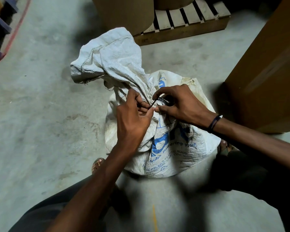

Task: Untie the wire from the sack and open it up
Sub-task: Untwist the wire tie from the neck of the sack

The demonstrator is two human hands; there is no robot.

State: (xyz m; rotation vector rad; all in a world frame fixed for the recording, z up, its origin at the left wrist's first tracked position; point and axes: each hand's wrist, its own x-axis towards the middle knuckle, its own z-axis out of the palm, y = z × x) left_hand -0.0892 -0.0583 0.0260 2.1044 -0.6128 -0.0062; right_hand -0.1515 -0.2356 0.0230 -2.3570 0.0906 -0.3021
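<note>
A white woven sack [171, 148] with blue print stands on the concrete floor between my feet. Its gathered neck is bound with a dark wire [155, 102], and the loose top of the sack flops up and to the left. My left hand [134, 118] grips the bunched neck just left of the wire, fingers curled into the fabric. My right hand [177, 102] pinches the wire between thumb and forefinger at the tie. Part of the wire loop is hidden under my right fingers.
A wooden pallet [182, 25] with large brown rolls [124, 12] stands behind the sack. A tall cardboard box [266, 72] stands close on the right. A red floor line [15, 30] and dark racking lie at the far left. My sandalled feet flank the sack.
</note>
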